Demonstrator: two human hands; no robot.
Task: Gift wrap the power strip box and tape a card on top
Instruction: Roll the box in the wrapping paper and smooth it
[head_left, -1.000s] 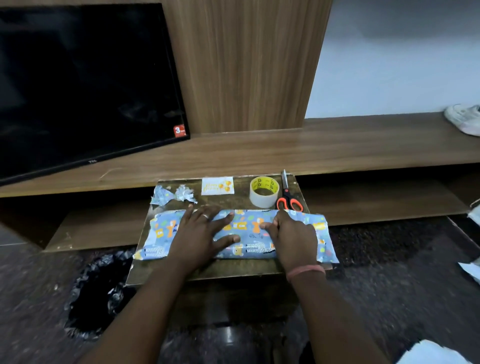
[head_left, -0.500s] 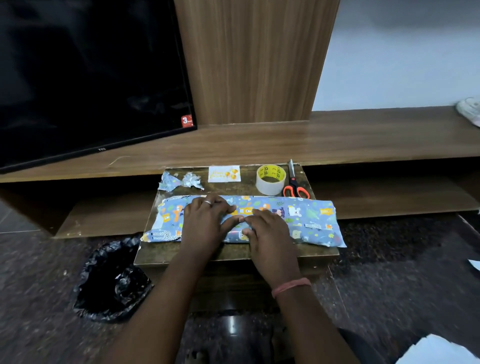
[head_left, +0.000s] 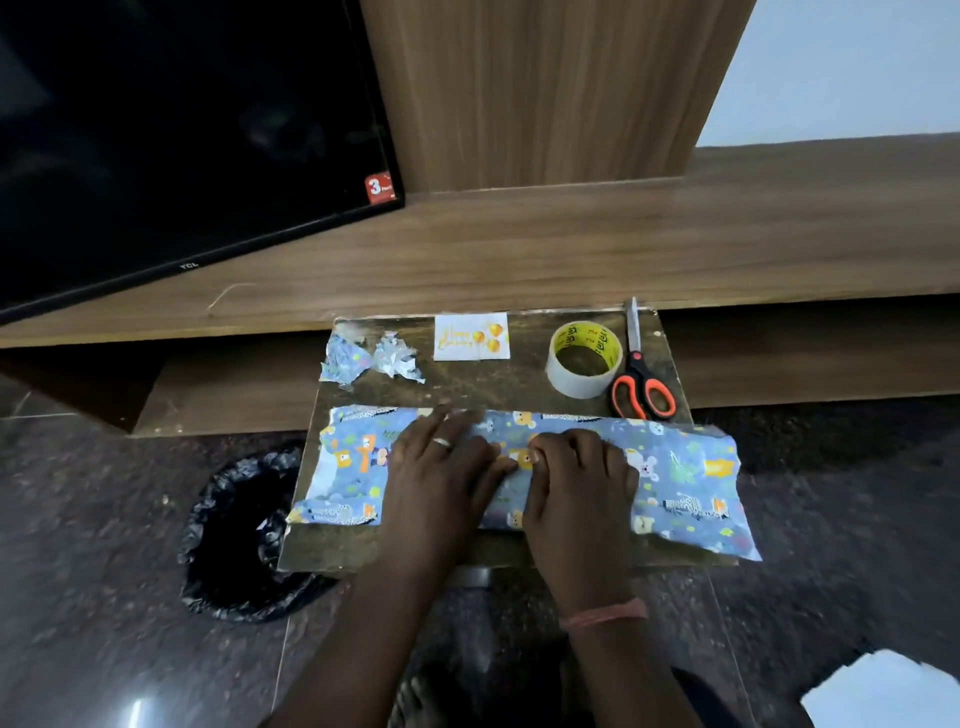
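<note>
1. Plainly, the wrapped power strip box (head_left: 519, 467) lies lengthwise on the small counter (head_left: 519, 551), with both hands on its middle: the left hand (head_left: 441, 467) presses flat with relaxed fingers, and the right hand (head_left: 576, 483) rests beside it with fingers bent onto the paper; whether it pinches the seam I cannot tell.
2. The seam may spring open if either hand lifts before tape goes on, since no tape is visible along it.
3. The right end of the paper overhangs the counter edge, loose and unfolded, so it could tear or crease badly.
4. Reaching for the tape roll (head_left: 584, 358) or the scissors (head_left: 641, 379) means freeing a hand, which risks shifting the box.
5. The card (head_left: 471, 336) sits at the back, near crumpled paper scraps (head_left: 371, 358), and is not yet attached.
</note>
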